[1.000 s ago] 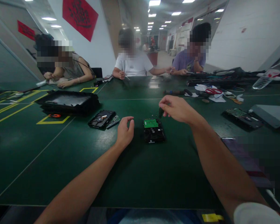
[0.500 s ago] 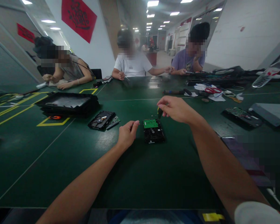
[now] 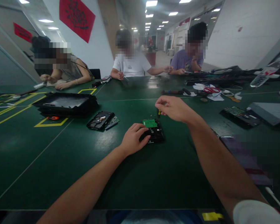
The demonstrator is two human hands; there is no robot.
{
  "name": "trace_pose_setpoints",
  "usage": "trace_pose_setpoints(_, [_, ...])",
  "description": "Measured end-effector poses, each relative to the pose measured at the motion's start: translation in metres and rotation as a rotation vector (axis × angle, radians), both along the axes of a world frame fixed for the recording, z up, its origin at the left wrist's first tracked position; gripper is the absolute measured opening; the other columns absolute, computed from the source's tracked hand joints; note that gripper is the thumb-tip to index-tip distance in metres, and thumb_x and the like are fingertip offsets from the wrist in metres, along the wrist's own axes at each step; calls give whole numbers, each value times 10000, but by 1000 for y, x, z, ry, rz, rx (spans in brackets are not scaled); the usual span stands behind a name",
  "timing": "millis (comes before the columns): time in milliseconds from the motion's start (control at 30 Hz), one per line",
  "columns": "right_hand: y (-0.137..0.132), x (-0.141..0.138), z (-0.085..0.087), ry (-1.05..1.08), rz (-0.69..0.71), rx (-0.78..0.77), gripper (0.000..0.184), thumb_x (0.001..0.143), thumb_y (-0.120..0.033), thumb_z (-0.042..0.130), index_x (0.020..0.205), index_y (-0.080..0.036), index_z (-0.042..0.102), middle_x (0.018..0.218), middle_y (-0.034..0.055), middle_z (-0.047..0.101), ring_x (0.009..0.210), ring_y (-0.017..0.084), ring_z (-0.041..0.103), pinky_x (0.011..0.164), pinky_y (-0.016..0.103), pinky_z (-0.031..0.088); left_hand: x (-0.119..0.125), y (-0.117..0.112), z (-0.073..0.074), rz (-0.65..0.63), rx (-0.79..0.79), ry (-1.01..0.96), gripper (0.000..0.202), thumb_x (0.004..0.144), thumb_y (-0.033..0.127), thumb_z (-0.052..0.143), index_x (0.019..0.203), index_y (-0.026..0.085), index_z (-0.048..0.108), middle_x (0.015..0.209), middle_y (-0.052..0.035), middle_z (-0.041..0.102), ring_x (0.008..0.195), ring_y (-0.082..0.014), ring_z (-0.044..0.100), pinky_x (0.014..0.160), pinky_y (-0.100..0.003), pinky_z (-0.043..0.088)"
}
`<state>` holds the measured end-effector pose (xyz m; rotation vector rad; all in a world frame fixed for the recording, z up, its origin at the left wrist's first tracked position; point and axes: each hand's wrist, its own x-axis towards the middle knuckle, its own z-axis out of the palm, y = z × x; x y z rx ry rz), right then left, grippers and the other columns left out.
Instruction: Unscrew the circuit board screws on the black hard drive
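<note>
A hard drive [image 3: 156, 135] with a green circuit board [image 3: 150, 123] lies on the green table in front of me. Over its left side is my left hand [image 3: 135, 139], thumb and fingers apart, the tips at the drive's surface. Its palm stays left of the drive. Fingers of my right hand [image 3: 169, 107] pinch a small screwdriver [image 3: 159, 113] with a dark and yellow handle, pointing down at the drive's far right corner. The screwdriver's tip is too small to make out. Tiny bits, perhaps screws, lie just beyond the drive.
Left of the drive lie another opened drive [image 3: 100, 120] and a loose circuit board [image 3: 112, 122]. Black trays [image 3: 67, 104] are stacked farther left. To the right are a drive [image 3: 240, 116], a grey metal box [image 3: 270, 113] and red-handled scissors [image 3: 211, 90]. Three people sit across the table.
My left hand has moved right, from beside the hard drive onto its left side, and its fingers have spread from a pinch. My right hand stays at the far right corner with the screwdriver.
</note>
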<state>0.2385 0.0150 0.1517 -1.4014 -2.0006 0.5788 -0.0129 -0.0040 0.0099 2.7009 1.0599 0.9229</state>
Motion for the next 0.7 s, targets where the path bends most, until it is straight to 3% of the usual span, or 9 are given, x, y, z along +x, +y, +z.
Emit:
trace_pose_setpoints(100, [1,2,-1,-56,21,51,139,1008,-319,660,977,-207,738,949,51,803,725,175,728,712,290,527,0,2,-5,-38,19,74,555,1021,541,653,1458,199,648,1543,-160,614,1507,-356,503,1236,-569,451])
trace_pose_setpoints(233, [1,3,0,-73,-3,54,143,989,-307,679,1064,-197,733,1060,63,810,646,143,709,715,293,528,-1,2,-10,-45,-59,200,737,1028,640,609,1586,165,537,1661,-172,509,1602,-354,396,1311,-572,352])
trace_pose_setpoints(400, [0,0,2,-102,-50,1,147,997,-305,659,1037,-188,738,845,52,784,712,187,729,721,298,515,-1,2,-10,-49,-78,248,742,1045,638,578,1601,149,524,1675,-183,490,1602,-332,407,1307,-517,369])
trace_pose_setpoints(567, [-3,-4,3,-163,-39,84,165,991,-350,674,991,-217,771,882,42,786,784,197,696,747,304,480,3,-3,-5,-49,-47,245,705,1037,635,601,1552,155,587,1626,-204,545,1553,-368,477,1273,-551,409])
trace_pose_setpoints(700, [-3,-5,3,-124,-9,63,205,1016,-383,652,988,-214,764,952,45,807,742,174,698,724,290,490,5,-8,-3,-27,-47,241,684,1017,642,630,1528,187,619,1599,-193,577,1518,-390,514,1237,-581,446])
